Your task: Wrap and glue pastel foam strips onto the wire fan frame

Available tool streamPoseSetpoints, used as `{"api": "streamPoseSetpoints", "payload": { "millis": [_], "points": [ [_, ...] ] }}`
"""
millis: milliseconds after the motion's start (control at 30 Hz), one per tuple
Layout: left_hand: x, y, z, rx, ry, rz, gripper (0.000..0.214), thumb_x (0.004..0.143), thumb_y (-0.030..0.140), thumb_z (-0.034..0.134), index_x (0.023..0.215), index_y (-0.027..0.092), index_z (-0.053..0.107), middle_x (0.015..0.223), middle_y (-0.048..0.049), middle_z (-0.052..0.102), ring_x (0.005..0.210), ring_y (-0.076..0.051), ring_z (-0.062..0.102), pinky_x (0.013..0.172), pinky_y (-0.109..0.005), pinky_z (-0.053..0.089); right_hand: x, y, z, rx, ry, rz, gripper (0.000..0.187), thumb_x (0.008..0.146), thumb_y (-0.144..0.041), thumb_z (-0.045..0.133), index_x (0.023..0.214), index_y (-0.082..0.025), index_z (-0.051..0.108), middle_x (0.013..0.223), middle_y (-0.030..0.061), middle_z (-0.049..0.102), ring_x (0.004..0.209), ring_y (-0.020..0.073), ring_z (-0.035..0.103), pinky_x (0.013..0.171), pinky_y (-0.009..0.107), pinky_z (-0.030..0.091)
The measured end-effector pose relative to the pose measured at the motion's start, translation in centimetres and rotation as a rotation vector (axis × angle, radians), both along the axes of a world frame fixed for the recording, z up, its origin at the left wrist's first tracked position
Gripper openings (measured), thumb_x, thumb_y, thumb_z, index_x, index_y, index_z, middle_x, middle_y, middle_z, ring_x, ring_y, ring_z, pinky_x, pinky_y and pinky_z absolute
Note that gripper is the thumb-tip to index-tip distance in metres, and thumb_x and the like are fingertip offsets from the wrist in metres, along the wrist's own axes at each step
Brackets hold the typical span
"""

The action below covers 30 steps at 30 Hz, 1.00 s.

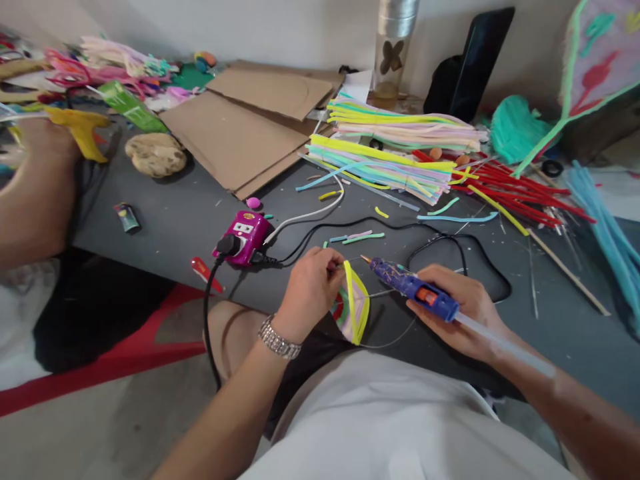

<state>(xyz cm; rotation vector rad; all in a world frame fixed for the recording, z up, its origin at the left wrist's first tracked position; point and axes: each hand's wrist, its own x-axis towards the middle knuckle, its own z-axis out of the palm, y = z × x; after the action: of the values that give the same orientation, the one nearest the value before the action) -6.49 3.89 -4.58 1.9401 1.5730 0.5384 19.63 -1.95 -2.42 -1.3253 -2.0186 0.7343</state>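
Note:
In my right hand (453,303) is a blue hot glue gun (415,287), a long clear glue stick (505,343) jutting from its rear. Its copper-coloured nozzle points left, a little apart from my left hand (315,280). The fingers of that hand pinch the edge of a small pipe cleaner piece (357,303) with bright yellow edging and pink, green and red parts inside. Part of this piece is hidden behind the fingers. Short cut pipe cleaners (367,236) lie just beyond on the grey table.
A magenta power block (245,237) with black plugs and cords stands left of my hands. Bundles of pipe cleaners (385,170), cardboard sheets (245,133) and a bottle (393,60) fill the back. At far left, a co-worker's hand holds a yellow glue gun (83,130).

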Motion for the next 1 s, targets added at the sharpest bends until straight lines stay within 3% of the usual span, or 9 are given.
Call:
{"api": "streamPoseSetpoints", "payload": {
  "millis": [133,400,600,1000],
  "points": [
    [0.0,0.1,0.1,0.018,0.03,-0.008,0.009,0.083,0.013,0.063,0.086,0.02,0.069,0.084,-0.0027,0.066,0.075,-0.016,0.062,0.07,-0.028,0.049,-1.1,-0.3,-1.0,-0.021,-0.004,-0.038,0.01,0.092,-0.028,0.066,0.101,-0.023,0.062,0.081,-0.0001,0.067,0.066,0.0146,0.063,0.063,0.026,0.048],
    [0.2,-0.3,0.3,0.006,0.064,0.008,0.012,0.082,0.011,0.061,0.088,0.02,0.066,0.08,-0.001,0.065,0.072,-0.016,0.06,0.068,-0.027,0.047,-5.6,0.2,-0.5,-0.226,0.138,-0.195,0.016,0.098,-0.04,0.059,0.1,-0.024,0.063,0.091,0.0036,0.071,0.086,0.0207,0.068,0.076,0.031,0.051],
    [0.1,-0.7,-0.5,0.007,-0.031,0.042,0.015,0.081,0.01,0.059,0.091,0.019,0.065,0.08,0.0003,0.063,0.071,-0.015,0.059,0.067,-0.027,0.045,-6.4,0.5,-1.3,-0.14,0.018,-0.148,0.021,0.101,-0.039,0.054,0.089,-0.023,0.059,0.081,0.0025,0.066,0.077,0.0203,0.062,0.073,0.033,0.043],
    [0.7,-0.7,-0.2,-0.012,-0.051,0.1,0.007,0.081,0.014,0.063,0.086,0.019,0.065,0.078,-0.0005,0.063,0.069,-0.014,0.059,0.066,-0.026,0.046,-6.0,-0.7,-2.4,0.013,0.103,-0.113,0.012,0.099,-0.03,0.059,0.099,-0.019,0.064,0.085,0.0035,0.069,0.079,0.0193,0.062,0.077,0.034,0.042]
  ]
}}
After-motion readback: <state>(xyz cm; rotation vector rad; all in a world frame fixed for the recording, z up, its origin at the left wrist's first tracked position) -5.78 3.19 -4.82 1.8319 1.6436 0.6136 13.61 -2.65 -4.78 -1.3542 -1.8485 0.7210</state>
